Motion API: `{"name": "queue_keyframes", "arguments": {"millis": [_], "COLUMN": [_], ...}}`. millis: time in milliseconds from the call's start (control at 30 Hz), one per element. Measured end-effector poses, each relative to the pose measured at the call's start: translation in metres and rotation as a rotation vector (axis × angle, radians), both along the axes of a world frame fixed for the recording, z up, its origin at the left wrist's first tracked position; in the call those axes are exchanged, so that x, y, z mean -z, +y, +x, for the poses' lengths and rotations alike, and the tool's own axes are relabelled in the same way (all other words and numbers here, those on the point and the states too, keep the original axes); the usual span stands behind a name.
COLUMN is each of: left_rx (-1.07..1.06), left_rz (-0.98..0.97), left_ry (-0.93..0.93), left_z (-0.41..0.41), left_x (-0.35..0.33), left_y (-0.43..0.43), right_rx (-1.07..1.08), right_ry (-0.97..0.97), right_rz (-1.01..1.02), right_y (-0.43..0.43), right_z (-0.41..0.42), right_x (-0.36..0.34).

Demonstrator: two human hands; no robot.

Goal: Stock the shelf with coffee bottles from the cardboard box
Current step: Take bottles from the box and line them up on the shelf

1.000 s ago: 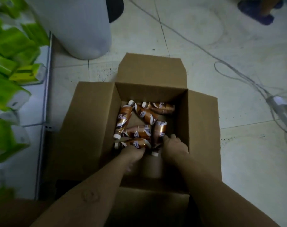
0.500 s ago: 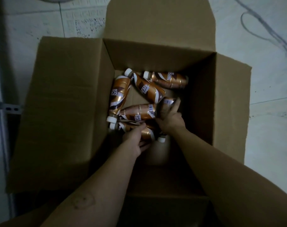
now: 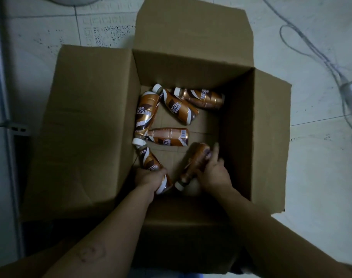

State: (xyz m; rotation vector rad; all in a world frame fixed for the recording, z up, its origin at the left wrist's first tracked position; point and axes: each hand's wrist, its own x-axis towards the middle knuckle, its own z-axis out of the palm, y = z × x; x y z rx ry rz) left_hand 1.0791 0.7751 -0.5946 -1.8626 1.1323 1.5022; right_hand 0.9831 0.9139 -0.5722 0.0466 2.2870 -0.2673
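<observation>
An open cardboard box (image 3: 86, 121) stands on the tiled floor below me. Several brown and gold coffee bottles with white caps lie on its bottom. My left hand (image 3: 149, 176) grips one bottle (image 3: 151, 165) near the box's left wall, cap pointing away from me. My right hand (image 3: 213, 173) holds another bottle (image 3: 193, 163), tilted with its cap toward me, index finger stretched along it. Loose bottles lie further in: one (image 3: 146, 113) along the left wall, one (image 3: 168, 136) crosswise in the middle, and two (image 3: 179, 109) at the far side.
The box's flaps fold outward, the far flap (image 3: 193, 27) lying on the floor. A metal shelf frame (image 3: 8, 125) runs along the left edge. Cables and a power strip (image 3: 351, 95) lie on the tiles at the right.
Both hands have closed round a bottle each and drawn them toward me, apart from the pile. The view has dropped closer over the box.
</observation>
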Motion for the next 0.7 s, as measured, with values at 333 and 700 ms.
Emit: {"name": "queue_keyframes", "arguments": {"millis": [333, 700], "left_rx": [-0.091, -0.199], "left_rz": [0.203, 0.557], "left_ry": [0.009, 0.107], "left_z": [-0.008, -0.008], "left_x": [-0.005, -0.065], "left_y": [-0.004, -0.025], "right_rx": [-1.07, -0.825], "right_ry": [0.212, -0.117], "right_rz": [0.244, 0.156], "right_y": [-0.006, -0.002], "right_z": [-0.017, -0.042], "right_x": [0.035, -0.002]}}
